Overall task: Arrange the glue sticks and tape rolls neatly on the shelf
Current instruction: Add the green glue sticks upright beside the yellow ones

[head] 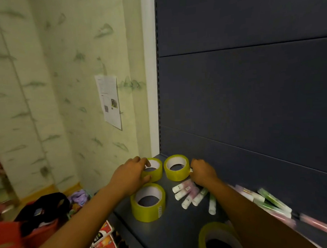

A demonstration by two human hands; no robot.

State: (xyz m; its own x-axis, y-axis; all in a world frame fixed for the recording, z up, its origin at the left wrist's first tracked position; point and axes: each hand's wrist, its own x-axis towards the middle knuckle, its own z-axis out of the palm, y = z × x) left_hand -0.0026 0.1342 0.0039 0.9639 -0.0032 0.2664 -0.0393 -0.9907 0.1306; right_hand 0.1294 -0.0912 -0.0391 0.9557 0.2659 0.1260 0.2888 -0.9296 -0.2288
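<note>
Nearest, at the bottom edge: one yellow tape roll (218, 237), lying flat on the dark shelf (175, 234), partly cut off by the frame and partly covered by the right forearm.

Near left, below the shelf edge: red-and-white packaged goods (104, 239); further left, a red bag (17, 237) with black fabric on top.

Middle of the shelf: a second yellow tape roll (148, 202), lying flat, core upward. To its right, a loose cluster of white glue sticks (188, 195) with pink and green bodies, lying on their sides at varied angles. More glue sticks (271, 201), blurred, lie along the right against the back panel (251, 92).

Far end of the shelf: two yellow tape rolls side by side, lying flat, close but apart. Far-left roll (154, 171): the left hand (131, 174) grips it, fingers curled over the rim, thumb on the near wall. Far-right roll (176, 167): the right hand (203, 170) rests at its right side, fingers curled against the wall; whether it actually grasps the roll cannot be told.

Beyond, left: a wallpapered wall with a printed paper notice (109, 101).
</note>
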